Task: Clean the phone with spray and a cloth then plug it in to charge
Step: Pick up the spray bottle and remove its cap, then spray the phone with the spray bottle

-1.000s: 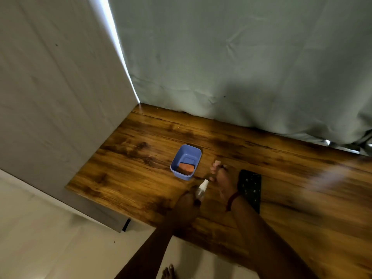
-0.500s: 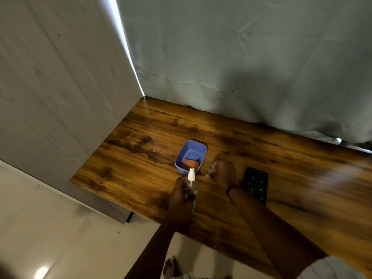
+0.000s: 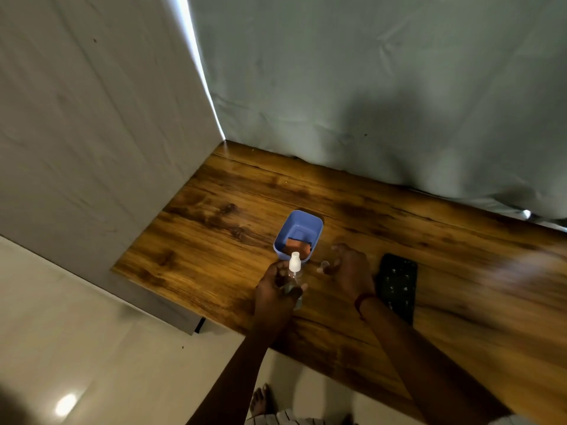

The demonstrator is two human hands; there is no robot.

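Observation:
My left hand (image 3: 277, 289) grips a small clear spray bottle (image 3: 294, 266), held upright with its white nozzle bare, just in front of a blue tub (image 3: 306, 220). An orange cloth (image 3: 299, 247) lies folded inside the tub. My right hand (image 3: 351, 268) hovers to the right of the bottle, its fingers curled around a small clear cap (image 3: 324, 265) at the fingertips. The black phone (image 3: 398, 285) lies flat on the wooden table (image 3: 214, 240), just right of my right wrist. No charging cable is in view.
A grey-green curtain (image 3: 368, 87) hangs along the table's back edge. A pale wall panel (image 3: 92, 133) borders the table's left side. Light floor tiles (image 3: 76, 348) and a bare foot (image 3: 260, 400) show below the front edge.
My left hand has tilted the spray bottle upright and brought it closer to the tub. My right hand has dropped from its raised pose and moved slightly right, with its fingers spread wider.

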